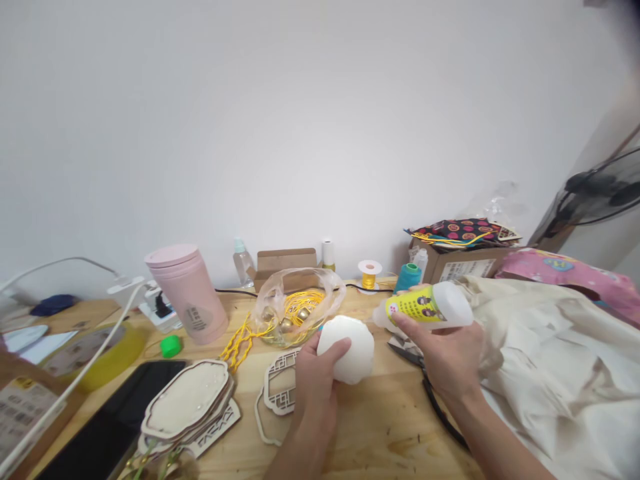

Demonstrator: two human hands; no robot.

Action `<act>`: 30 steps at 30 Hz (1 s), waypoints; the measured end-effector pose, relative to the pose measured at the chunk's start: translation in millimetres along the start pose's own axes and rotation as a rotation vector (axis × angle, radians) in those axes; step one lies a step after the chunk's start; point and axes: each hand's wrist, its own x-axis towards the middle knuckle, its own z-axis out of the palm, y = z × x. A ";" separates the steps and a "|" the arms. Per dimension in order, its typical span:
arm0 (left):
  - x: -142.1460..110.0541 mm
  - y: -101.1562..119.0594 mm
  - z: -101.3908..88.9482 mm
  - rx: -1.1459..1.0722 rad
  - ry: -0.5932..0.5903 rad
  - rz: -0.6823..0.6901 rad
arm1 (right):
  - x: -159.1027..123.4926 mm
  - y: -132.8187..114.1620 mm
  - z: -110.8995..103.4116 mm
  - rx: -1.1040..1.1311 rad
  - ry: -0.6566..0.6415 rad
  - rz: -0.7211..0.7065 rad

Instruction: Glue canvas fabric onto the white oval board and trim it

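Grip, left hand (pixel 313 373): clenched on a white scalloped panel (pixel 350 347), thumb across its face, the piece raised just above the tabletop (pixel 380 427). Grip, right hand (pixel 445 357): closed around a glue bottle (pixel 427 305) with a yellow label, laid on its side, its nozzle pointing at the panel and ending just beside the panel's upper edge; whether the two touched could not be told.

Places given relative to the white scalloped panel:
- Wooden lattice cut-outs (pixel 277 393): flat on the tabletop, directly below and to its left, partly under the left hand.
- Stack of framed wooden pieces (pixel 187 403): farther left, near the front edge.
- Clear plastic bag (pixel 295 303) holding yellow cord and small brass bells: just behind it.
- Pink insulated cup (pixel 187 293): behind and well to the left, upright.
- Green cap (pixel 171 345): left, near the cup's foot.
- Teal thread spool (pixel 409 275) and gold thread spool (pixel 369 273): behind, by the wall.
- Cream cloth (pixel 550 360): to the right, heaped beyond the right hand.
- Dark phone (pixel 115 420): far left, lying flat.
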 end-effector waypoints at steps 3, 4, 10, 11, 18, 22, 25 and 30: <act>-0.4 0.0 1.3 0.009 0.005 0.000 | -2.1 0.6 -0.8 -0.027 -0.038 -0.017; -0.1 0.1 1.5 0.008 0.008 0.001 | -2.5 0.7 -1.4 -0.042 -0.046 -0.032; 0.2 1.5 1.4 -0.018 0.007 0.013 | -1.0 1.3 -3.0 -0.158 -0.088 -0.090; -0.2 1.6 1.4 -0.019 0.004 0.012 | -0.6 1.4 -2.8 -0.155 -0.084 -0.090; -0.1 1.4 0.6 -0.035 -0.001 0.032 | 1.3 0.9 -3.9 -0.185 -0.101 -0.080; 1.8 0.9 -0.3 -0.041 0.009 0.032 | 0.8 0.3 -3.8 -0.162 -0.109 -0.062; 2.8 1.1 -0.6 -0.053 0.018 0.038 | 0.1 -0.7 -3.1 -0.169 -0.136 -0.076; 2.5 1.5 -1.1 -0.055 0.017 0.038 | 0.0 0.1 -3.1 -0.190 -0.146 -0.085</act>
